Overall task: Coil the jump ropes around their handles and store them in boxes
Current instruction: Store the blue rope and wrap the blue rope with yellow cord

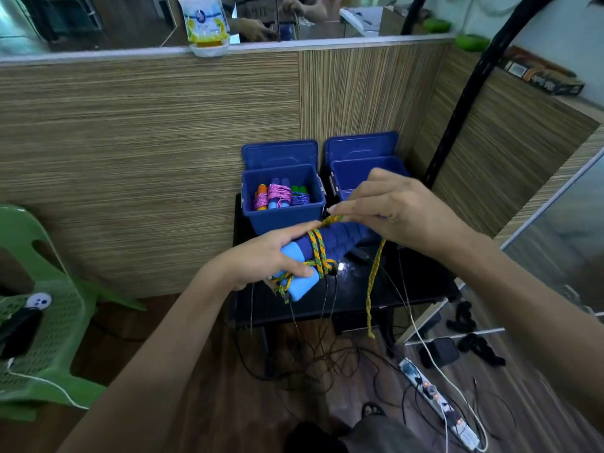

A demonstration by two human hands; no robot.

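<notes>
Reached in over the black table (376, 299), both forearms raised. Left hand (261, 256) clamped around paired blue handles (304, 282), thumb pinning yellow-green rope (318, 253) coils. Right hand (392, 207) pinched rope above, tail hanging off table edge, before two blue boxes (284, 217).

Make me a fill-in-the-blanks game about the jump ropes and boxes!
1. The left hand grips two ____ handles.
2. The right hand pinches a yellow and ____ rope.
3. The wrapped ropes sit in the ____ box.
4. Both boxes are ____ in colour.

Answers: blue; green; left; blue
</notes>
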